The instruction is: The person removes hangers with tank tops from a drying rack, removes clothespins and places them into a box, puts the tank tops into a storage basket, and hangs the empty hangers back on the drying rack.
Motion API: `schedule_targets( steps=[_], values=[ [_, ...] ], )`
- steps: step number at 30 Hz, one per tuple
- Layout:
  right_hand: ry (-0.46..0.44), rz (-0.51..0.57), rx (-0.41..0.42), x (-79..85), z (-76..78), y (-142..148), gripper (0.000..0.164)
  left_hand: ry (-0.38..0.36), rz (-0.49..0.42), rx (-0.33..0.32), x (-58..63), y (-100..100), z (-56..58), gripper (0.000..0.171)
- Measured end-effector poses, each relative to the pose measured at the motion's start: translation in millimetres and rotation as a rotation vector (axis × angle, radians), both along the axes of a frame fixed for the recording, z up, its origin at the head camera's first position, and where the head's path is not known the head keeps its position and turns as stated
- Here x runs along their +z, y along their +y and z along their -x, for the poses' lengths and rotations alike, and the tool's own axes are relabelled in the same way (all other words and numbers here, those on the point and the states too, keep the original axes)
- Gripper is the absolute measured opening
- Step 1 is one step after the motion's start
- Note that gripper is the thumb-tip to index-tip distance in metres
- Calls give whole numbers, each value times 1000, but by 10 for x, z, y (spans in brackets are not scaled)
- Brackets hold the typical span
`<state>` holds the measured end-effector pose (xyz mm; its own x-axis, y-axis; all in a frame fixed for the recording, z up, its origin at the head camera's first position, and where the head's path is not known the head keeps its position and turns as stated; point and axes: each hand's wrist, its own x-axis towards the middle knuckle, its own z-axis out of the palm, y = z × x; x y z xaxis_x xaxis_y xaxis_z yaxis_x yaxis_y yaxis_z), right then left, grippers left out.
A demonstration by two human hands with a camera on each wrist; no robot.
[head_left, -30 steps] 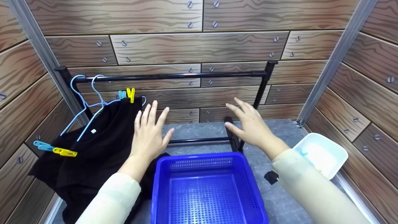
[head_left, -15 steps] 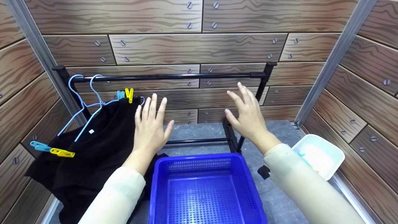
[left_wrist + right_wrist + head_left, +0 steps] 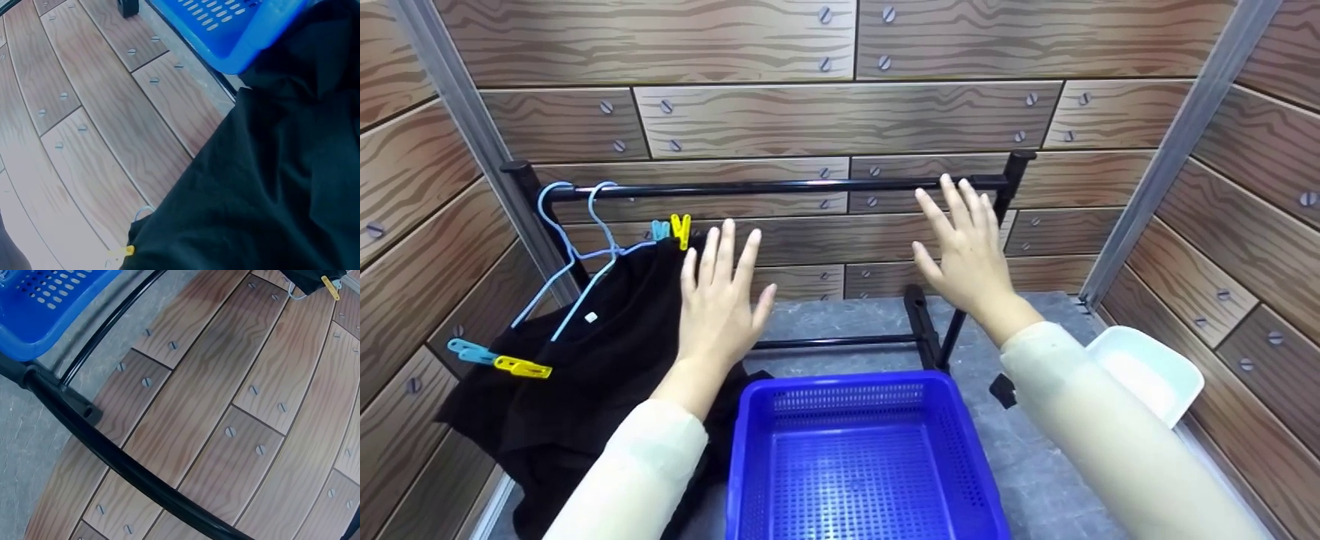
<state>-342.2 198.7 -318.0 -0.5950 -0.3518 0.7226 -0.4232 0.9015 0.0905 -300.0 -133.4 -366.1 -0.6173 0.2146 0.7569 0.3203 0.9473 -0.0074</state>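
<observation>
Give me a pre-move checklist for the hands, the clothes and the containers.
1. Left hand free: ok, fingers spread, nothing held.
2. Right hand free: ok, fingers spread, nothing held.
3. Right hand away from the bar: cannot tell; fingertips overlap it in the head view.
4. Hangers hooked over the bar: ok, both at its left end.
5. Pegs at both shoulders of the black cloth: ok, blue and yellow at each.
6. Whole tub in sight: not ok, the right sleeve hides part.

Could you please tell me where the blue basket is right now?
In the head view, the blue basket sits at the bottom centre, just right of the black garment.
</observation>
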Motion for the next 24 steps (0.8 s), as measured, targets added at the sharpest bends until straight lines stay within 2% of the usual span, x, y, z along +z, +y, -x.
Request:
schedule_targets(
  steps=[7, 12, 24],
  values=[
    [-9, -2, 9, 59, 3, 14, 62, 20, -18, 20, -65, -187, 8, 66],
    [-2, 5, 9, 95, 9, 19, 61, 27, -15, 41, 31, -204, 63, 66],
    [-33, -2, -38, 114, 25, -4, 65, -27, -4, 83, 239, -80, 180, 70]
  ],
)
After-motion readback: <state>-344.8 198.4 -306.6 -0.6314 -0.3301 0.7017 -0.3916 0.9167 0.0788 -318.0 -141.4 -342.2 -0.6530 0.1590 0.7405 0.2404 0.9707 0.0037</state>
